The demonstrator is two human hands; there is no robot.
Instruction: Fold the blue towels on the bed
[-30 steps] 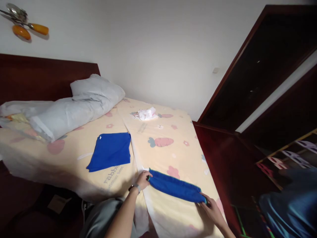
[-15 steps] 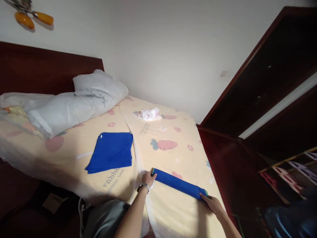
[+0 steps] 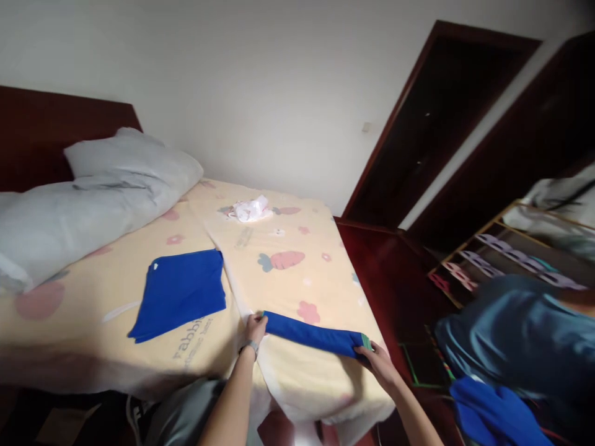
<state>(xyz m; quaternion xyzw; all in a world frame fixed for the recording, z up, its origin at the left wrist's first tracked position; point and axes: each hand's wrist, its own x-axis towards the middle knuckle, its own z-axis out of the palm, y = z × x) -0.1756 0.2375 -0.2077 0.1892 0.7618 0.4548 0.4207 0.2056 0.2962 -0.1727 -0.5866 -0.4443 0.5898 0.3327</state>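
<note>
A long, narrow folded blue cloth (image 3: 311, 333) with green at its ends stretches between my hands over the near part of the bed. My left hand (image 3: 256, 327), with a watch on the wrist, pinches its left end. At the right end my right hand (image 3: 377, 362) grips the lower corner, where green edging shows. To the left, a flat stack of blue cloth (image 3: 181, 291) with a small white tag lies on the patterned bedsheet (image 3: 325, 291).
A crumpled white plastic bag (image 3: 251, 209) lies farther back on the bed, a grey quilt (image 3: 116, 179) at the left. At the right are a person's teal shirt (image 3: 515, 334), more blue cloth (image 3: 497, 412) and a shoe rack (image 3: 446, 266).
The view has swung to the right, bringing the person in teal further into sight. The strip's right end now shows more green edging, and the strip sags slightly.
</note>
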